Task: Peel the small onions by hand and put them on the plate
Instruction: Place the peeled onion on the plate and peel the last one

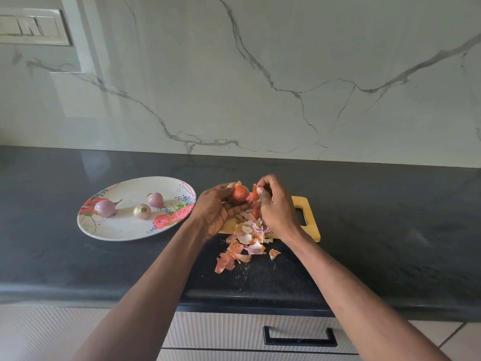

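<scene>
Head view: left hand (pixel 218 207) cups a small firm onion (pixel 239 193); right hand (pixel 273 204), at its 3 o'clock, pinches brittle papery skin (pixel 253 195), likely tearing easily.

White plate (pixel 125 227) with pink roses and blue sprigs, pale purple peeled onions (pixel 105 208), orange-brown onion (pixel 239 193), black speckled desk (pixel 377 217), grey-veined white wall (pixel 260 74), seemingly yellowish-tan board (pixel 309 212)

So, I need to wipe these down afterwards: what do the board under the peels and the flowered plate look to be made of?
The cutting board looks like light wood or bamboo with a matte finish: tan, with a cut-out handle slot. The plate has a smooth white surface with printed roses; it could be melamine or glazed ceramic, which the view cannot settle.
</scene>
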